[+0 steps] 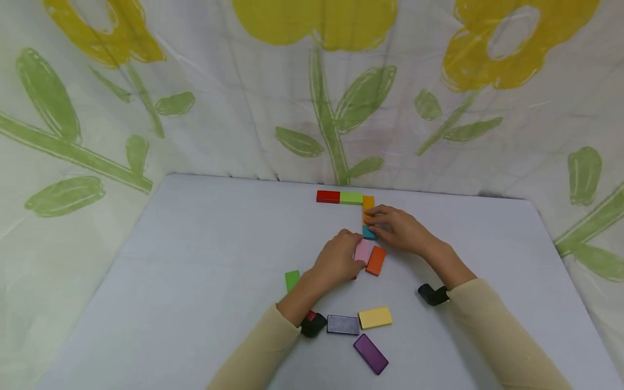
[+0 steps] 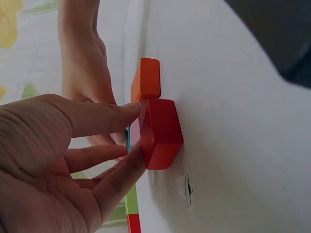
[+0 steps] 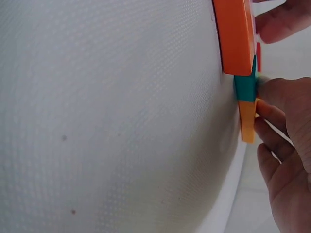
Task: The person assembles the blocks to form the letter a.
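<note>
My left hand (image 1: 339, 257) pinches a pink block (image 1: 362, 251) between thumb and fingers. A red block (image 2: 163, 133) stands close by it, mostly hidden under that hand in the head view. An orange-red block (image 1: 376, 261) lies just right of the pink one. With fairly straight fingers, my right hand (image 1: 402, 230) touches the yellow-orange block (image 1: 368, 203). Its thumb rests at the blue block (image 1: 368, 233), which adjoins the yellow-orange one. From that block's far end, a light green block (image 1: 351, 198) and a dark red block (image 1: 328, 196) run leftward in line.
Nearer the front lie a grey block (image 1: 343, 324), a pale yellow block (image 1: 375, 318) and a purple block (image 1: 371, 353). A green block (image 1: 292, 280) shows beside my left forearm. Behind the white table (image 1: 205, 244) hangs a flower-patterned cloth (image 1: 219, 119).
</note>
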A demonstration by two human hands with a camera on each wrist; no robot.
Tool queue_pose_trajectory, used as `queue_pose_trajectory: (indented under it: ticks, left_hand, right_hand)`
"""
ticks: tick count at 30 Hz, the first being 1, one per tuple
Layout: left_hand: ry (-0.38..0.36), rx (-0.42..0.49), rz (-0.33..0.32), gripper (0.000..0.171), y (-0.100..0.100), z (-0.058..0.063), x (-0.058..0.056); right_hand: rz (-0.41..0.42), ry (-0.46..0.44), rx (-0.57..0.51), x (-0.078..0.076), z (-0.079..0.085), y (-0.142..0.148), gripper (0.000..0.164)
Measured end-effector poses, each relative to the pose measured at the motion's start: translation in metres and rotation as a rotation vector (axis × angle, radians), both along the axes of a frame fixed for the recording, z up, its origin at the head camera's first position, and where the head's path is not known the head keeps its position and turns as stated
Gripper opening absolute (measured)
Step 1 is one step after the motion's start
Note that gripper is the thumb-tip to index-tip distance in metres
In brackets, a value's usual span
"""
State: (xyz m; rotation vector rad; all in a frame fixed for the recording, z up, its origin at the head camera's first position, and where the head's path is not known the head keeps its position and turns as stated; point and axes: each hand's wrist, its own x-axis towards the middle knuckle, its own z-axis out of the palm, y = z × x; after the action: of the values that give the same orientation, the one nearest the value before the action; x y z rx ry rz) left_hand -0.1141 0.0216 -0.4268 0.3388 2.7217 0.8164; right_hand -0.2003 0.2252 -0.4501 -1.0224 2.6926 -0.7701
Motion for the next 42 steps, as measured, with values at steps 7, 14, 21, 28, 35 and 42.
queue_pose_trajectory:
  ticks: [7, 14, 21, 28, 35, 42]
  left_hand:
    - [0.051, -0.052, -0.054, 0.049, -0.002, -0.003, 0.005]
    - [0.173, -0.242, -0.159, 0.031, 0.004, -0.004, 0.013]
    - [0.255, -0.346, -0.217, 0.023, 0.012, -0.003, 0.015]
    - [0.244, -0.380, -0.224, 0.029, 0.018, 0.001, 0.015]
    - [0.252, -0.404, -0.213, 0.031, 0.020, 0.004, 0.013]
    - [0.245, -0.414, -0.194, 0.031, 0.020, 0.004, 0.011]
  right_hand:
    - [-0.001, -0.007, -0.005, 0.000, 0.000, 0.000, 0.034]
    - [0.000, -0.004, -0.008, 0.000, 0.000, 0.000, 0.035]
    - [0.000, -0.001, -0.006, 0.000, 0.000, 0.001, 0.034]
    - [-0.006, -0.007, 0.006, 0.001, -0.001, 0.001, 0.034]
    - [-0.007, -0.005, 0.005, 0.001, 0.001, 0.001, 0.034]
    - [0.002, -0.004, -0.012, 0.000, -0.001, 0.000, 0.035]
